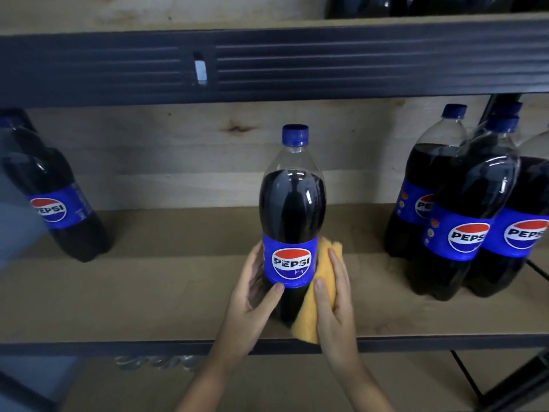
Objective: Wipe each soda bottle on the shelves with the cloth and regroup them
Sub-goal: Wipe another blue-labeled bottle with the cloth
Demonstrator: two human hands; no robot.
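Note:
A large Pepsi bottle (292, 209) with a blue cap and blue label stands upright near the front of the middle shelf (166, 295). My left hand (252, 295) grips its left side at the label, thumb across the front. My right hand (334, 295) presses a yellow cloth (312, 316) against the bottle's right side; the cloth hangs down past the shelf's front edge. A lone Pepsi bottle (56, 200) stands at the far left. A group of Pepsi bottles (466, 215) stands close together at the right.
The dark metal beam (297, 63) of the upper shelf runs overhead, with more dark bottles (416, 4) on top at the right. A wooden back panel closes the shelf. A lower shelf (282, 385) and a slanted metal brace (466, 373) lie below.

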